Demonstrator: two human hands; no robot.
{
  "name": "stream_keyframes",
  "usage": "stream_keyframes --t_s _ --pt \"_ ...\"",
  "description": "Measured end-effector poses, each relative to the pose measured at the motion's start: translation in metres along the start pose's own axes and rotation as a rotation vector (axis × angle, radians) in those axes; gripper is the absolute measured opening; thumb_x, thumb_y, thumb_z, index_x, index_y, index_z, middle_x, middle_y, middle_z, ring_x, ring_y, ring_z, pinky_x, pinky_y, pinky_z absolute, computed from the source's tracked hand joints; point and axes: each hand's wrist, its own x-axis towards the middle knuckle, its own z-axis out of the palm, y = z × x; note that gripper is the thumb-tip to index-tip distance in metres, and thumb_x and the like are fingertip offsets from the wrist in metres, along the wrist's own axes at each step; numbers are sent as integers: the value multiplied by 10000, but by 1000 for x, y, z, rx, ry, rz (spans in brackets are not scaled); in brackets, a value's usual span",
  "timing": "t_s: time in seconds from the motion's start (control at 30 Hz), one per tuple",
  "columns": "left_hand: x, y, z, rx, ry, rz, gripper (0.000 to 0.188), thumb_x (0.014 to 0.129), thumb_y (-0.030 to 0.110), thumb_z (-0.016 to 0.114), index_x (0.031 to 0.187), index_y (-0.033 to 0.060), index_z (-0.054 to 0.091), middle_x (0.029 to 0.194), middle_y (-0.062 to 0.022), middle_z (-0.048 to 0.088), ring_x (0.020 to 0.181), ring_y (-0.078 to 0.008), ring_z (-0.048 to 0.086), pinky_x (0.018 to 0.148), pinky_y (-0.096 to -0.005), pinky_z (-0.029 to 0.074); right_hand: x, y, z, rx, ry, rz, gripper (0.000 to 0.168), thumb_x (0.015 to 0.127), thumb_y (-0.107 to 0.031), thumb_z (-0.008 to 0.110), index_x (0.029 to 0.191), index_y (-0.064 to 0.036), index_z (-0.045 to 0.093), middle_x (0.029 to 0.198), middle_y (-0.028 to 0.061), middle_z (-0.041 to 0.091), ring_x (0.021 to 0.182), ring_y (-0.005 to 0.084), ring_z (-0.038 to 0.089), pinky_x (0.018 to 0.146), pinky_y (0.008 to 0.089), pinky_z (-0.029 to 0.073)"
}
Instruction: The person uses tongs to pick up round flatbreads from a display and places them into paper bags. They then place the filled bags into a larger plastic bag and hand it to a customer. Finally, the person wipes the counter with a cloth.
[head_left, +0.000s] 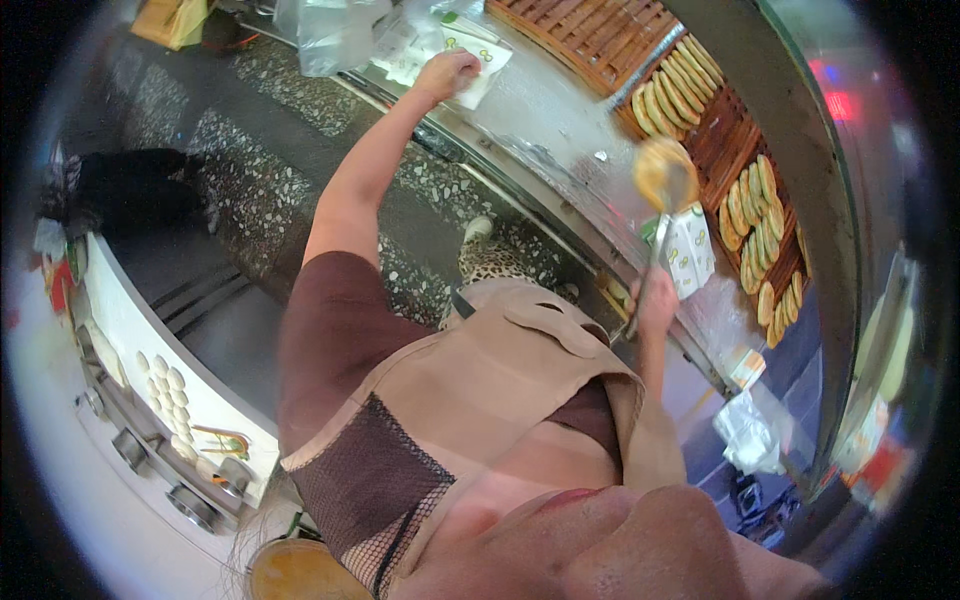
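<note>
Metal tongs (661, 240) are in my right hand (655, 301), with a round golden flatbread (664, 174) at their tips, blurred. Just beyond that hand, a white printed paper bag (691, 259) lies on the counter. My left hand (452, 73) reaches to the far end of the metal counter and rests with curled fingers on white printed paper bags (487, 69); whether it pinches one is not visible. Rows of flatbreads (675, 86) stand on edge on a brown slatted rack (716, 139), and more flatbreads (752, 214) lie farther along it.
Clear plastic bags (330, 34) hang near my left hand. The metal counter edge (517, 187) runs between me and the racks. Behind at the left, a white worktop (180, 337) holds dough rounds (161, 382) and metal containers (191, 506). A wrapped clear plastic bundle (750, 431) lies at the right.
</note>
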Motion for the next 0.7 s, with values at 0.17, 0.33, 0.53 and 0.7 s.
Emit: stream_keyframes --t_s 0.17,0.33,0.53,0.7 --pt "-14 47 38 -507 33 -181 105 776 105 648 854 35 655 779 -79 644 648 -148 584 629 -264 472 1 -25 58 -354 -140 -191 293 877 -271 533 864 17 591 559 72 522 490 140 501 489 285 401" --pt "-18 82 57 -546 9 -134 108 786 111 634 855 29 648 795 -64 643 671 -137 594 629 -260 473 5 -34 63 -545 -147 -307 308 845 -297 567 867 9 597 609 155 541 546 229 544 551 341 429" --pt "-17 162 58 -430 49 268 76 769 81 615 845 73 617 905 -59 649 851 -212 603 783 -333 449 9 -25 10 -670 -229 -350 347 846 -339 554 901 -1 611 634 158 555 564 234 542 569 346 432" --pt "-15 256 96 -438 29 560 77 734 93 599 790 107 548 1068 -43 631 1068 -278 525 916 -387 387 -1 -6 -70 -576 -252 -195 363 844 -348 552 928 0 614 666 154 567 595 203 536 588 328 432"
